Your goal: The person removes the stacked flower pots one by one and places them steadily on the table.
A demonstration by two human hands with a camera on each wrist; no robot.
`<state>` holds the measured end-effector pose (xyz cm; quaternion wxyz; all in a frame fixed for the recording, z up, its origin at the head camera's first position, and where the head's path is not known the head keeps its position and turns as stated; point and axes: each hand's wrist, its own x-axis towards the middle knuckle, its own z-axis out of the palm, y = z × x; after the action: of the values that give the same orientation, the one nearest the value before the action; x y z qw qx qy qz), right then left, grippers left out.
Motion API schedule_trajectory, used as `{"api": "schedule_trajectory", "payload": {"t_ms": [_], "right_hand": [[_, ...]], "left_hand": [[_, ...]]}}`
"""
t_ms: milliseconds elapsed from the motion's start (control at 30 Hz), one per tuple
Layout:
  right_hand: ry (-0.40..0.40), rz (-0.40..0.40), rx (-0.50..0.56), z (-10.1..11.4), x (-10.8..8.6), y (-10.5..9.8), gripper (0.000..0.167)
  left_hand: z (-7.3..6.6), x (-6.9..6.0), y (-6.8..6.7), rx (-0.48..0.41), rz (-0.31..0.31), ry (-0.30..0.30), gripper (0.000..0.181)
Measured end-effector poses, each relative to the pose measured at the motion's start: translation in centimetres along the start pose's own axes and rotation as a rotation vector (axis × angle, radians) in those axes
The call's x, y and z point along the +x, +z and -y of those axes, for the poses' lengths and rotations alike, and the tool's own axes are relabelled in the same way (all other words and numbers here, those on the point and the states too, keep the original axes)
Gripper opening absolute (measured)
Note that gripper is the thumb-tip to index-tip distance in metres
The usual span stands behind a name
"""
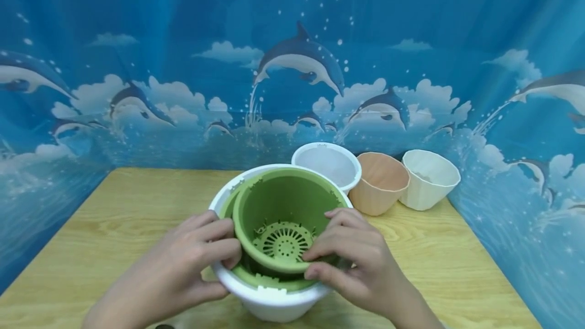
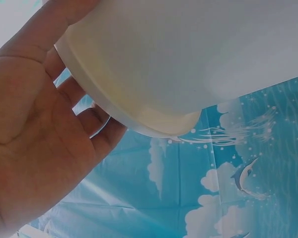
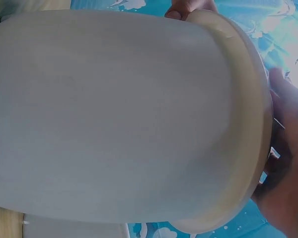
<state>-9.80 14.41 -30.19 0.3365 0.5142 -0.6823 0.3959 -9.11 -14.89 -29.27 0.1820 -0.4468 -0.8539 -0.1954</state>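
A white plastic flowerpot (image 1: 274,308) stands at the front of the table, tilted toward me, with a green pot (image 1: 249,274) nested inside it. Within that sits a smaller green pot (image 1: 288,192) with a slotted bottom. My left hand (image 1: 196,253) grips the white pot's left rim, fingers over the edge beside the inner green rim and thumb outside. At the right, my right hand (image 1: 356,255) pinches the smaller green pot's rim, fingers inside and thumb in front. Both wrist views show mostly the white pot's outer wall (image 2: 164,59); its interior is hidden there.
Behind the nested pots stand a white pot (image 1: 326,164), a peach faceted pot (image 1: 379,187) and a cream faceted pot (image 1: 429,182). The wooden table (image 1: 151,207) is backed by a blue dolphin-print curtain (image 1: 183,24). A small dark object (image 1: 164,326) shows at the bottom edge.
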Motion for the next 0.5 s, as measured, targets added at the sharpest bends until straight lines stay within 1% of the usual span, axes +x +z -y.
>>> {"api": "schedule_trajectory", "payload": {"t_ms": [167,300,500], "right_hand": [[-0.016,0.027,0.011,0.05,0.16,-0.14,0.02],[-0.028,0.059,-0.023,0.24,0.14,-0.3,0.015],[-0.026,0.054,-0.086,0.32,0.01,-0.32,0.009]], "left_hand": [[-0.01,-0.01,-0.02,-0.001,0.002,-0.004,0.036],[-0.06,-0.05,0.0,0.0,0.006,-0.007,0.035],[-0.09,0.02,0.01,-0.008,0.007,-0.007,0.036]]}}
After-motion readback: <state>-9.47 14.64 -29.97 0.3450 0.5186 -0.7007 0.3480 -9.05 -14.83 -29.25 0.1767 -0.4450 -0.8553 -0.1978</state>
